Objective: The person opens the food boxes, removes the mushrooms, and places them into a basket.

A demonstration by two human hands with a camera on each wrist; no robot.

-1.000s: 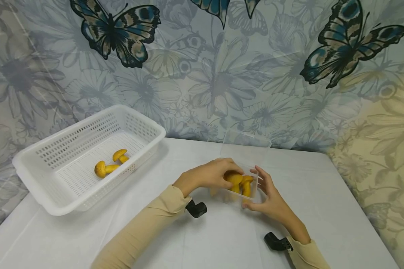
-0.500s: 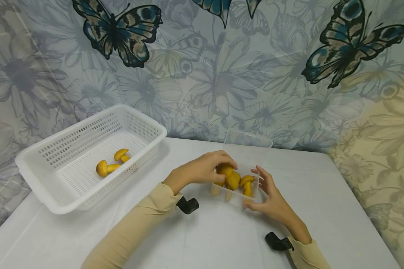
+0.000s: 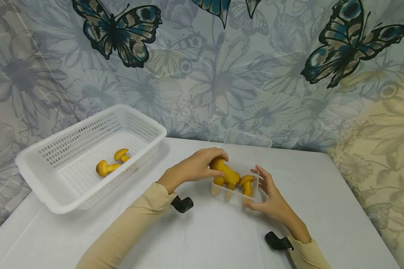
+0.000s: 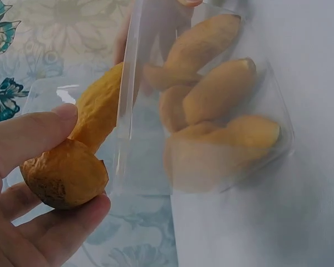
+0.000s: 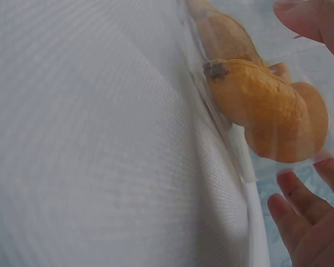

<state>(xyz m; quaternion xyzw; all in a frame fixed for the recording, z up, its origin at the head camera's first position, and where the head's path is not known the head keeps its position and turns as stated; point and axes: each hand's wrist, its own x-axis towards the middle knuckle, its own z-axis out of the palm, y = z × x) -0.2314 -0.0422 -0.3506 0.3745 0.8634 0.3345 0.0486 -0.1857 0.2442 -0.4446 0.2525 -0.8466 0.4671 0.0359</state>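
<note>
My left hand (image 3: 200,164) grips a yellow mushroom (image 3: 217,164) by its cap, thumb on one side and fingers on the other. In the left wrist view the stem of this mushroom (image 4: 67,173) points past the rim of a clear plastic box (image 4: 124,111). Inside the box, more mushrooms (image 3: 247,185) lie side by side, blurred through the wall in that view. Around the box's right end, my right hand (image 3: 270,198) holds it, thumb at the front and fingers behind. The right wrist view shows mushrooms (image 5: 261,100) through the plastic between thumb and fingers.
A white perforated basket (image 3: 148,147) stands at the left with two mushrooms, one lying (image 3: 102,169) and one near it (image 3: 121,154). The box's clear lid (image 3: 247,139) stands up behind it against the patterned wall covering. White cloth (image 3: 202,239) covers the table.
My left hand has moved left and slightly up with the mushroom from over the box's middle to its left end, uncovering the mushrooms inside. The right hand has stayed at the box.
</note>
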